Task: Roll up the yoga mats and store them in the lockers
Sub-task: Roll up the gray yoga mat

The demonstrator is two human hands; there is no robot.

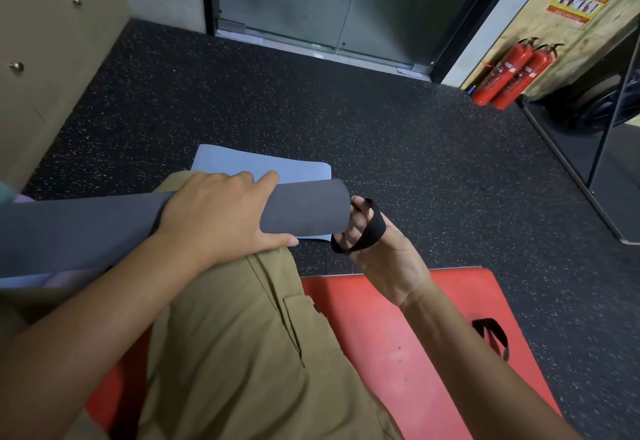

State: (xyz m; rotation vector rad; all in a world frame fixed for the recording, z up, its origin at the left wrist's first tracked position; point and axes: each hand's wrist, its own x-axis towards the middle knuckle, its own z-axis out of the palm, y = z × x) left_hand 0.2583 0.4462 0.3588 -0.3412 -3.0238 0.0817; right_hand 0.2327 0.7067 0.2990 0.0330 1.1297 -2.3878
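Securing the rolled mat with its band is the step in hand, as judged from the head view, the only view supplied.

Head view: the grey rolled mat (304,209) lies across the person's lap, its open end pointing right, above the floor (415,149). The left hand (221,211) grasps the roll from above near that end, fingers curled over the far side and thumb along the near side. The right hand (384,252) sits just beside the open end, its fingers stretched through a black elastic strap (367,232) and holding the loop wide. A light blue mat (259,164) lies flat on the floor just beyond the roll; a red mat (398,318) lies flat under the person, with a second black strap (491,335) resting near its right edge. Locker doors (52,59) stand at the left edge of the floor.

Judgement: to do this well, the left hand should keep the roll squeezed tight so it does not spring open, while the right hand slides the loop squarely over the end and inward along the roll. A loop caught on the outer flap risks unrolling it.
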